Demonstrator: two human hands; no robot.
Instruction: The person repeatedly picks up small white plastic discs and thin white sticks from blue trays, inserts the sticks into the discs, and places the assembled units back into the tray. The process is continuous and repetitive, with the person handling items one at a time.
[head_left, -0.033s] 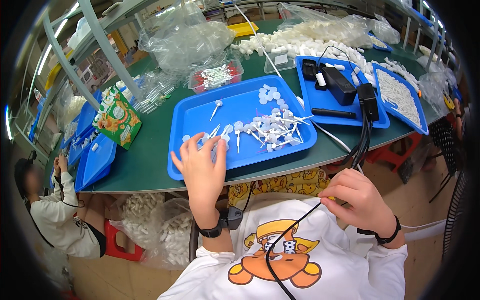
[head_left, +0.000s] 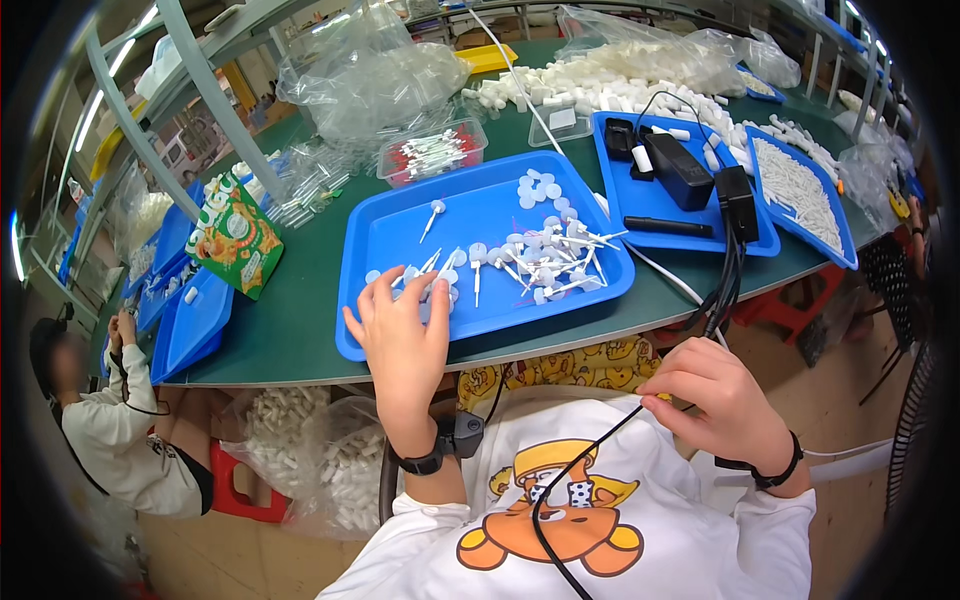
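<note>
My left hand (head_left: 405, 335) reaches over the near left part of a blue tray (head_left: 400, 215), fingers spread and bent. Under and beside its fingertips lie small white sticks with round pale discs (head_left: 452, 262); what the fingertips touch is partly hidden. A larger heap of the same pieces (head_left: 555, 255) covers the tray's right side, and a single one (head_left: 432, 220) rests apart at the upper left. To the right, in front of my chest, my right hand (head_left: 715, 400) pinches a black cable (head_left: 580, 455) that runs down across my white shirt.
Behind the tray stands a clear box (head_left: 432, 152) of red and white pieces. A green snack bag (head_left: 240, 240) lies left. Another blue tray (head_left: 640, 215) holds black devices with cables; a third (head_left: 845, 235) holds white sticks. A person (head_left: 110, 400) sits at far left.
</note>
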